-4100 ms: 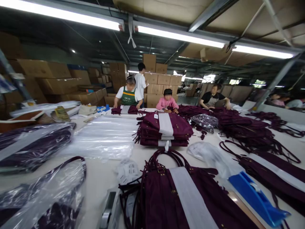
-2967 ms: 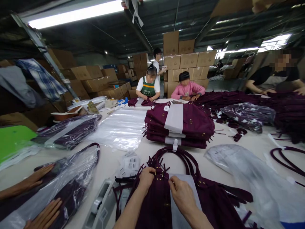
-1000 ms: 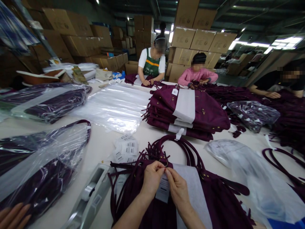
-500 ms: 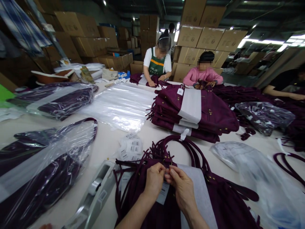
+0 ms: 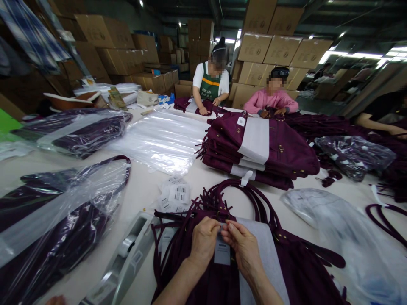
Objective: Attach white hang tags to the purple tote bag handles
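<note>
Your left hand [image 5: 203,241] and right hand [image 5: 243,250] pinch the tag [image 5: 221,253] together, seemingly steadying it above the purple bag [image 5: 197,275].

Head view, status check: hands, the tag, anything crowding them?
Left hand and right hand pinch white tag together. Tag over top maroon bag. Tape dispenser just left, loose labels beyond; neither touching.

tag [image 5: 221,253] print: too small to read | bag [image 5: 295,271] bottom: cut off by edge | co-workers' faces: blurred
</note>
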The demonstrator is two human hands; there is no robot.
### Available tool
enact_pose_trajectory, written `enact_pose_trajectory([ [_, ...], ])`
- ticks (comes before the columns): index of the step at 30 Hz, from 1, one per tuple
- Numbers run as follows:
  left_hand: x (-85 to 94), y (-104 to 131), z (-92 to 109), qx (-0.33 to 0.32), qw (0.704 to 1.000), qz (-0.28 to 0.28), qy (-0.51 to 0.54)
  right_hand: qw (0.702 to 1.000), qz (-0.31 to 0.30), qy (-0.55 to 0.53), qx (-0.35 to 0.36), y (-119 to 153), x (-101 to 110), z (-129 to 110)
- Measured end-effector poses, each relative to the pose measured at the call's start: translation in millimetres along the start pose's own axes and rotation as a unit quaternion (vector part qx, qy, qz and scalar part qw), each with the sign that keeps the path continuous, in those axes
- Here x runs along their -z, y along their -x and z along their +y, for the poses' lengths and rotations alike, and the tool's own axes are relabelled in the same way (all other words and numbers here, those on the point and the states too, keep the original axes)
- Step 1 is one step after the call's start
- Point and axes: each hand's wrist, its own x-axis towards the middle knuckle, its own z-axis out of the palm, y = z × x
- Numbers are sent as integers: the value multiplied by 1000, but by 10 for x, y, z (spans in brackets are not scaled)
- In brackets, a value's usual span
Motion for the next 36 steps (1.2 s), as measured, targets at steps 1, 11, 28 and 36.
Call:
enact_pose_trajectory([
  [1, 2, -1, 1, -1, 1000, -2, 2, 1000, 0, 8, 1, -2, -7, 3],
  [11, -35, 17, -54, -12, 1000, -1, -27, 996, -23, 83, 26, -11, -42, 34],
  [28, 30, 14, 20, -43, 994, -43, -89, 984, -46, 174, 9, -104, -27, 42],
  [36, 6, 9, -53, -58, 992, -47, -102, 983, -61, 173, -19, -114, -3, 13],
])
